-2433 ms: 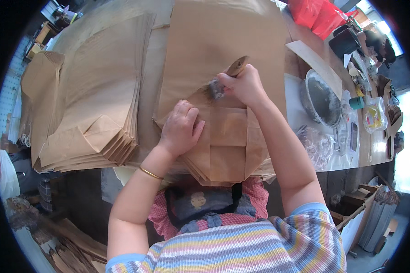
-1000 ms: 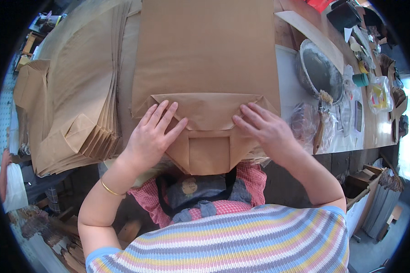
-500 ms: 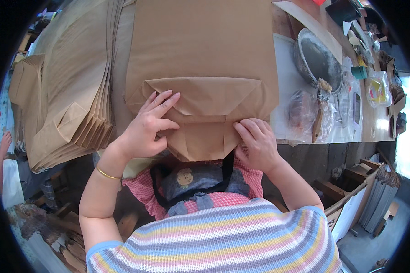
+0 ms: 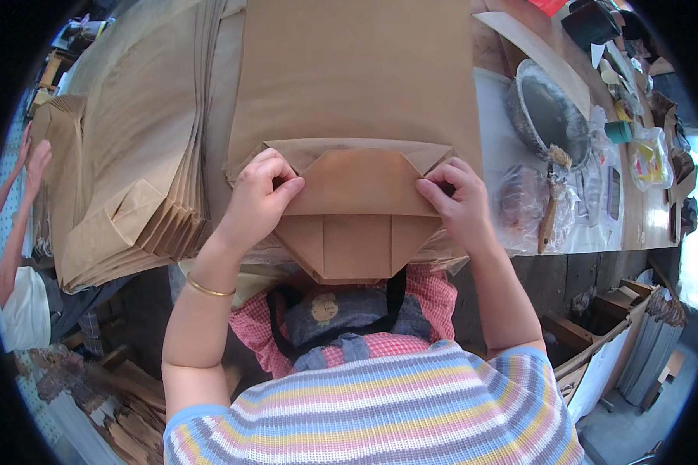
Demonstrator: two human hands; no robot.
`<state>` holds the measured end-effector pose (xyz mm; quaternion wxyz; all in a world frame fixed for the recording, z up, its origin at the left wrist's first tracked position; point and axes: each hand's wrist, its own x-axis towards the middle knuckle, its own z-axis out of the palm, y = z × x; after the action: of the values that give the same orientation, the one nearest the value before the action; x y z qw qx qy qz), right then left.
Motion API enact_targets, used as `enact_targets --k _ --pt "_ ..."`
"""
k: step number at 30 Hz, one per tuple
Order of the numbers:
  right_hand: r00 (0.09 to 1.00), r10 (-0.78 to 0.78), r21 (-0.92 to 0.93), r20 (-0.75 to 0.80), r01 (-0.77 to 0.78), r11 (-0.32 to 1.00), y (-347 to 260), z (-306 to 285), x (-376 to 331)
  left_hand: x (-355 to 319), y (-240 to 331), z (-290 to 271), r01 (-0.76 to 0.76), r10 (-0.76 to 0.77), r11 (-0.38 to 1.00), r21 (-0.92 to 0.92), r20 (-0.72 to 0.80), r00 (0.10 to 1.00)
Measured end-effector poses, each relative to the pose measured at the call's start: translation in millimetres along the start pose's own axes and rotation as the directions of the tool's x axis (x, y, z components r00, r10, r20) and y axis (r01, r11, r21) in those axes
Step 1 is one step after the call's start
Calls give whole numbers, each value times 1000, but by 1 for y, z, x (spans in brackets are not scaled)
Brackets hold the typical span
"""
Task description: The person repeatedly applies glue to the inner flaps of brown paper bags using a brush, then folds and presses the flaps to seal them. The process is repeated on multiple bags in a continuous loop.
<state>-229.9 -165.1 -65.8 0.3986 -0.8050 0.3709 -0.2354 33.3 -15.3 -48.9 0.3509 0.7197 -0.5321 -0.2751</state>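
Note:
A large brown paper bag (image 4: 357, 85) lies flat in front of me, its folded bottom end toward my body. A wide flap (image 4: 357, 182) with slanted corners crosses that end, and the near part hangs past the table edge. My left hand (image 4: 262, 194) pinches the flap's left corner between thumb and fingers. At the opposite corner, my right hand (image 4: 461, 198) pinches in the same way. Fingertips on both hands are partly hidden by the folds.
A fanned stack of brown paper bags (image 4: 132, 132) lies at left. To the right are a bowl of greyish paste (image 4: 551, 108), a brush (image 4: 548, 217), clear plastic bags (image 4: 522, 198) and a green lid-like piece (image 4: 618, 132). Another person's hands (image 4: 35, 159) show at far left.
Both hands have moved from lying on the folds to pinching the flap's two corners. The flap has been folded down toward me. The other person's arms have come further into view.

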Motion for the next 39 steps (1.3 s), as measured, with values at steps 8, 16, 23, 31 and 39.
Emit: enact_targets --k 8,16,23,31,39 --pt "986 11 -221 -168 -49 974 -3 22 4 9 6 34 83 51 894 441 -283 958" --pt "977 112 -459 -181 -184 869 -7 32 27 30 13 40 285 -48 757 588 -385 922" --pt "913 -380 -403 152 408 819 -43 43 -9 -5 44 41 -391 354 588 708 210 911" --pt "934 -201 -526 294 334 783 -34 45 -16 -12 30 89 -17 -42 581 814 51 998" --pt "931 -214 -544 296 348 763 -27 48 -18 -14 20 68 -126 71 752 647 111 991"
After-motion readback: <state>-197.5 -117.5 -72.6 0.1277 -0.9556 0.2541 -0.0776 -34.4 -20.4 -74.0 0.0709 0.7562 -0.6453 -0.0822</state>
